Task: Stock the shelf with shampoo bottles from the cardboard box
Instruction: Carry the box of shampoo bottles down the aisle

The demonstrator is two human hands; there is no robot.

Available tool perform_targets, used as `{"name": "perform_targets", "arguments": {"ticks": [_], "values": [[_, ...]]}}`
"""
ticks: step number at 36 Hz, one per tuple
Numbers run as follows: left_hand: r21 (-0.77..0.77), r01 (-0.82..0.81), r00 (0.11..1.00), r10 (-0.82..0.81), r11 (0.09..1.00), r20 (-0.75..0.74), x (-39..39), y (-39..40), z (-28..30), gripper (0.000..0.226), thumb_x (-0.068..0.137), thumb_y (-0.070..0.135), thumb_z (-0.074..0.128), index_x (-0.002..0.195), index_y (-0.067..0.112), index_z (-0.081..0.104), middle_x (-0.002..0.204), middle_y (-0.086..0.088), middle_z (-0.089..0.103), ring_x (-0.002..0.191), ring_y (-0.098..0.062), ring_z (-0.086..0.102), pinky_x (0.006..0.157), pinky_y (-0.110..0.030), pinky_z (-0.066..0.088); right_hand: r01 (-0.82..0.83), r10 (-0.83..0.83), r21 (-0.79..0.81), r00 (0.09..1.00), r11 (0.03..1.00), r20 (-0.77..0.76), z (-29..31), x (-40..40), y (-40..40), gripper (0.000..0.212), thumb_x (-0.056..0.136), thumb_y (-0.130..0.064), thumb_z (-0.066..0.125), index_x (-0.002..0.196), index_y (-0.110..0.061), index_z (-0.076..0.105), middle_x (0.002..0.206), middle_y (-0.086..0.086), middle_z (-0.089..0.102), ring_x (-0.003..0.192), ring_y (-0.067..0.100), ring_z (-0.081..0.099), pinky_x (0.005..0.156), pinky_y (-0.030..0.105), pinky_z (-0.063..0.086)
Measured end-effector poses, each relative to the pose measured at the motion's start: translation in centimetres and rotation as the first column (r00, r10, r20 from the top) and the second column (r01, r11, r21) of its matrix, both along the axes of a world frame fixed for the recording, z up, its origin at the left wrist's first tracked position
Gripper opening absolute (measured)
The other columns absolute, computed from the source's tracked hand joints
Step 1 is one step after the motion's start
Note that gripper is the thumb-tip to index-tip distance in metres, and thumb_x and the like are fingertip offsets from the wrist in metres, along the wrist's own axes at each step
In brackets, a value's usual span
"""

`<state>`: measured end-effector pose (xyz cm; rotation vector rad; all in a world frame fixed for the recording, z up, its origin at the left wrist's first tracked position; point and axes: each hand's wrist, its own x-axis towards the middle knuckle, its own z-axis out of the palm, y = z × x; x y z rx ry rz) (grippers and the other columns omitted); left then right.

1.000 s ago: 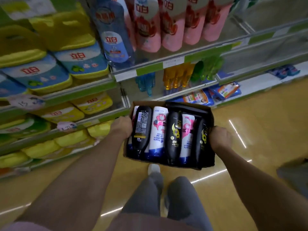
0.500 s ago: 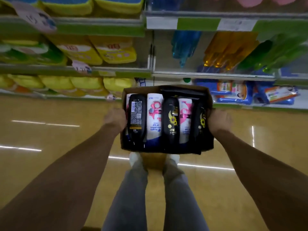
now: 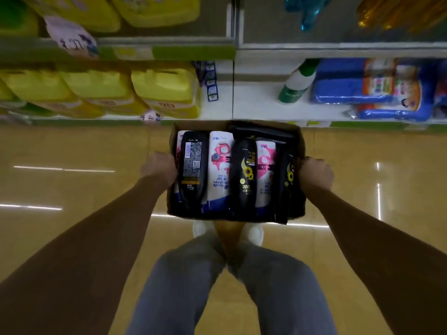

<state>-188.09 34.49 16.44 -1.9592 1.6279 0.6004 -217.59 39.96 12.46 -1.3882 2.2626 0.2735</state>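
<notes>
An open cardboard box [image 3: 300,139] hangs above the floor in front of my legs. Several shampoo bottles lie side by side in it: a black one showing its back label [image 3: 193,165], a white and pink one [image 3: 219,170], a black one with a sunflower [image 3: 245,175], another white and pink one [image 3: 264,170]. My left hand [image 3: 158,166] grips the box's left wall. My right hand [image 3: 315,174] grips its right wall. The bottom shelf [image 3: 256,102] lies just beyond the box, with a bare white stretch there.
Yellow packs [image 3: 164,90] fill the bottom shelf on the left. A green and white bottle [image 3: 296,83] and blue packs [image 3: 370,88] sit on the right. A higher shelf edge [image 3: 169,50] with price tags runs above. Glossy tan floor [image 3: 72,184] spreads on both sides.
My view has tilted down from the upper shelves to the bottom shelf and floor. The box has come lower and closer to the bottom shelf, both hands still holding it.
</notes>
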Motion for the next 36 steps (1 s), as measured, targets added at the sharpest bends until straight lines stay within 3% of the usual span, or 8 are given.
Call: {"name": "perform_targets", "arguments": {"ticks": [11,19,26,36], "values": [[-0.035,0.033,0.998,-0.035,0.999,-0.058,1.2,-1.5,-18.0,0.028,0.094,0.006,0.041,0.11,-0.005,0.061,0.113,-0.025,0.061,0.105,-0.039,0.059,0.084,-0.041,0.048,0.02,-0.02,-0.025,1.0,0.999,-0.001,-17.4,1.2,-1.8,0.031,0.095,-0.008,0.038,0.101,0.002,0.066,0.099,0.025,0.066,0.094,0.039,0.063,0.074,0.036,0.047],[-0.088,0.039,0.997,-0.044,0.995,-0.06,1.5,-1.8,-27.8,0.027,0.096,0.008,0.04,0.111,-0.004,0.059,0.113,-0.025,0.059,0.104,-0.038,0.058,0.08,-0.04,0.048,0.062,-0.061,-0.067,0.998,0.996,0.027,-26.9,1.7,-2.4,0.03,0.093,-0.008,0.04,0.106,0.002,0.066,0.104,0.028,0.064,0.099,0.042,0.061,0.077,0.038,0.048],[-0.08,0.016,0.998,-0.022,0.997,-0.063,1.8,-1.1,-32.0,0.026,0.094,0.005,0.042,0.111,-0.007,0.059,0.113,-0.027,0.059,0.104,-0.041,0.058,0.081,-0.042,0.048,0.041,-0.039,-0.075,0.999,0.996,0.024,-30.7,2.0,-1.8,0.03,0.094,-0.009,0.039,0.106,0.001,0.065,0.101,0.027,0.064,0.097,0.042,0.061,0.076,0.038,0.047],[-0.089,0.035,0.999,-0.037,0.995,-0.017,2.3,-0.7,-32.9,0.028,0.095,0.007,0.041,0.112,-0.002,0.06,0.113,-0.024,0.059,0.104,-0.039,0.058,0.083,-0.041,0.047,0.07,-0.069,-0.036,0.997,0.997,0.018,-30.3,2.5,-1.9,0.032,0.094,-0.006,0.035,0.108,0.0,0.063,0.106,0.024,0.063,0.101,0.04,0.06,0.077,0.038,0.047]]}}
